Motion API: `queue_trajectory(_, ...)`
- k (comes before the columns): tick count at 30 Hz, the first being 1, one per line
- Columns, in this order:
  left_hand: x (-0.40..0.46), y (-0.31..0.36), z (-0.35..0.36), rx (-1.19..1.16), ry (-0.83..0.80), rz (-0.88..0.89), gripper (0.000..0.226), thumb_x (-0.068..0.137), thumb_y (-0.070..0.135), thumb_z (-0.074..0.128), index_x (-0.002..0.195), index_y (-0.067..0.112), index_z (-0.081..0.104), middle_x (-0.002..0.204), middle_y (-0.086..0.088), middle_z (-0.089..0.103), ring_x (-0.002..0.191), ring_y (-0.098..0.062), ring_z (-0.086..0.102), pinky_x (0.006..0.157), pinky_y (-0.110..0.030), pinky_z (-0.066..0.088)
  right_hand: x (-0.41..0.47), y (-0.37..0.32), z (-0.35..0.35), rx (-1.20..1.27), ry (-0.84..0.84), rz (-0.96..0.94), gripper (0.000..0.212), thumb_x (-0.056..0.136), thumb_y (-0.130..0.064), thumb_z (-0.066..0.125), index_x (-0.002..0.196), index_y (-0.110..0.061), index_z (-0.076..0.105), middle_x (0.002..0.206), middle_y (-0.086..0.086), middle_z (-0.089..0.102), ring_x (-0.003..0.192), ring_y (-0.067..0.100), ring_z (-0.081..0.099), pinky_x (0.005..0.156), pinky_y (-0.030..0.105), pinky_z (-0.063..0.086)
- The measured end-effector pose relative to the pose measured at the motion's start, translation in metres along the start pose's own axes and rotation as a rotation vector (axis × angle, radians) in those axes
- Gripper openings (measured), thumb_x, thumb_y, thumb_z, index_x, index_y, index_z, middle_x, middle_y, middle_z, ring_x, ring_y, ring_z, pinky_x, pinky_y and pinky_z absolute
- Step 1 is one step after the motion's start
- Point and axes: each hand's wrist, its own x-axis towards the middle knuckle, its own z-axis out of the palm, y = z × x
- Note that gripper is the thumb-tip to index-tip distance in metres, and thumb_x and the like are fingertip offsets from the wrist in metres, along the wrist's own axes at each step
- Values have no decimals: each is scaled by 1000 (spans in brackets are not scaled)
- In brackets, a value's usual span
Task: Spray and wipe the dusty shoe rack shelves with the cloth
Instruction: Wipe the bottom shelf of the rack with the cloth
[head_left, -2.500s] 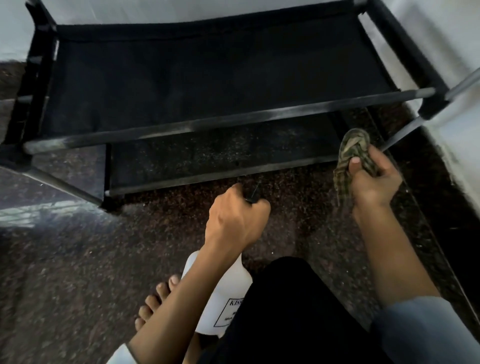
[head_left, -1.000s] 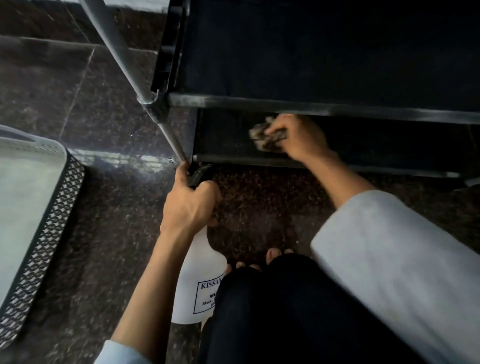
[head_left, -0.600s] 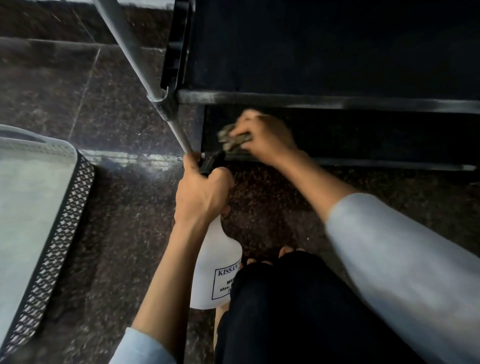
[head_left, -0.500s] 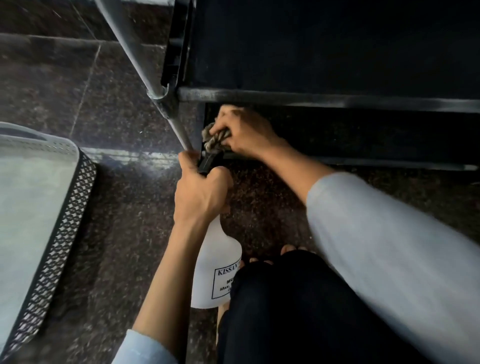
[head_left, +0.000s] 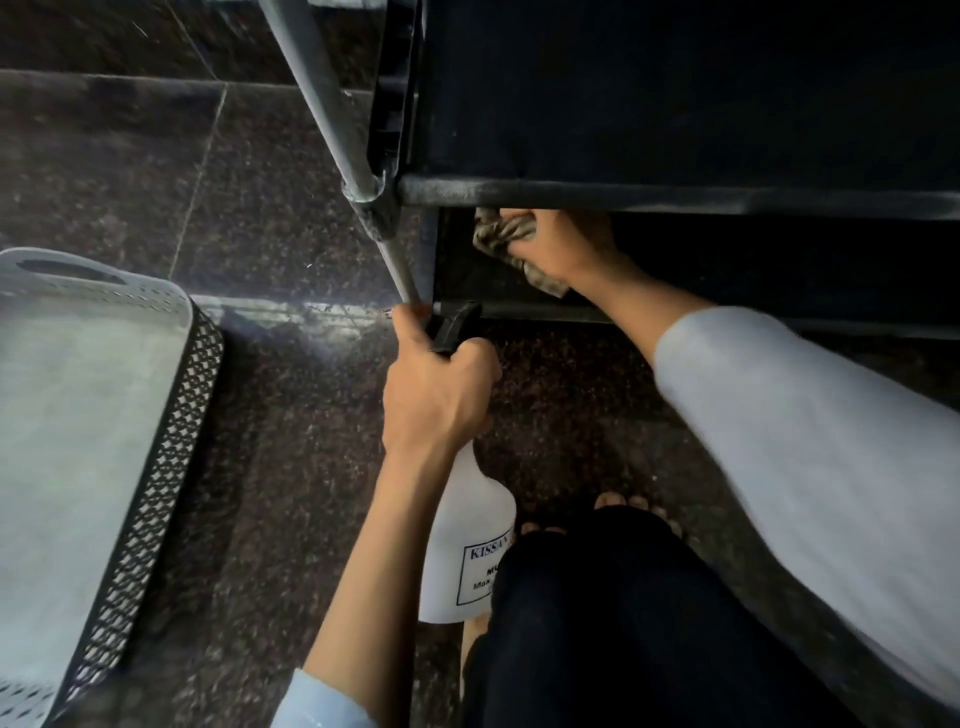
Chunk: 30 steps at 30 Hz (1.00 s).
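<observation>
Shoe rack (head_left: 675, 104) fills the upper right; your right hand (head_left: 563, 244) grips the cloth (head_left: 501, 234) on its lower shelf's left end, left hand (head_left: 436, 395) holds the spray bottle (head_left: 467, 540). Wiping looks midway.

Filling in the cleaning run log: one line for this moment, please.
step: wiping lower shelf | right hand: grips crumpled patterned cloth | left hand: holds white plastic spray bottle

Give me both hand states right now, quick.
Left hand: gripping the spray bottle by its head.
Right hand: gripping the cloth on the lower shelf.
</observation>
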Motion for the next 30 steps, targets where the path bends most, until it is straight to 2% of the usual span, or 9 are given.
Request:
queue_trajectory(7,4,-3,-1,19,5,2,37,62,38,44,97,41,35,84,-10,69,73,-37,64,73,-58,54,-4,-3,-14,5,-264,-123,47,72,-27,78,117,-21,64,100,-12,57,103,14,55,89,26,41)
queue_trajectory(10,2,-2,1,24,6,8,34,66,38,43,98,42,35,83,-8,69,77,-32,65,76,-55,54,15,-2,-7,44,-154,196,37,89,-26,61,123,-13,57,125,5,57,117,25,52,91,26,38)
queue_trajectory(12,1,-1,1,25,22,13,34,66,37,43,100,40,36,83,-7,69,76,-30,65,76,-53,54,22,-10,-7,58,-190,272,25,94,-22,54,118,-13,57,120,4,55,112,22,52,82,24,35)
queue_trajectory(16,3,-4,-1,22,23,6,40,64,36,42,104,38,37,83,-6,69,78,-29,64,77,-50,53,3,-22,-20,27,-436,-105,39,78,-10,73,115,-15,62,103,-8,52,102,11,49,86,24,41)
queue_trajectory(19,0,-3,-1,25,34,8,42,64,33,41,105,37,37,79,-5,70,72,-25,64,77,-47,53,4,0,-25,38,-386,-65,38,81,-5,67,119,-8,60,117,6,59,113,22,53,83,18,39)
queue_trajectory(22,1,-2,0,20,31,17,41,64,33,41,106,35,39,76,-5,70,72,-24,64,79,-49,53,12,9,-17,4,-128,255,35,94,-16,54,128,-7,53,131,10,53,122,28,48,92,24,36)
queue_trajectory(24,3,-4,-1,23,34,9,42,64,33,42,106,35,40,78,-6,69,75,-27,64,81,-51,52,6,-3,-11,88,-76,130,33,92,-6,53,125,-4,55,121,3,55,118,25,51,97,23,37)
queue_trajectory(27,5,-4,1,24,33,9,42,64,36,42,106,35,39,82,-8,70,81,-31,63,83,-52,50,-12,-12,-21,-11,-313,-237,35,78,-5,67,113,-12,67,105,3,58,101,18,55,89,26,41)
queue_trajectory(30,4,-4,1,14,34,18,41,64,36,43,105,34,39,79,-8,69,75,-32,64,81,-54,52,-5,15,-33,-118,-377,-256,40,80,-3,65,119,-9,63,118,12,57,112,26,53,97,31,37)
